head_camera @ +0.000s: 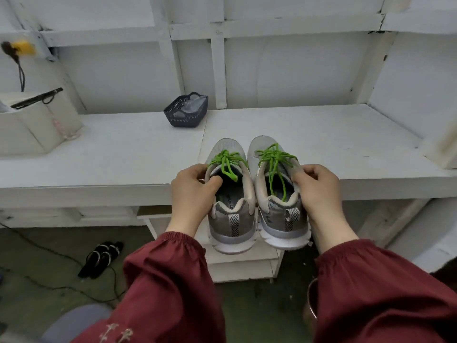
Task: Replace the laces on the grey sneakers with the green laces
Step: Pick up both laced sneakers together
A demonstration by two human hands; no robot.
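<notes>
Two grey sneakers are held side by side at the front edge of the white table (123,154), heels toward me and hanging past the edge. The left sneaker (231,219) and the right sneaker (282,216) both carry green laces (226,158) tied in bows over the tongue; the right one's green lace (273,157) trails into the shoe opening. My left hand (191,194) grips the left sneaker's collar, thumb inside the opening. My right hand (319,191) grips the right sneaker's outer side at the collar.
A dark blue perforated basket (186,110) holding something pale stands at the back of the table. A white box (32,122) sits at the left. Black sandals (102,258) and cables lie on the floor. White wall panels rise behind and to the right.
</notes>
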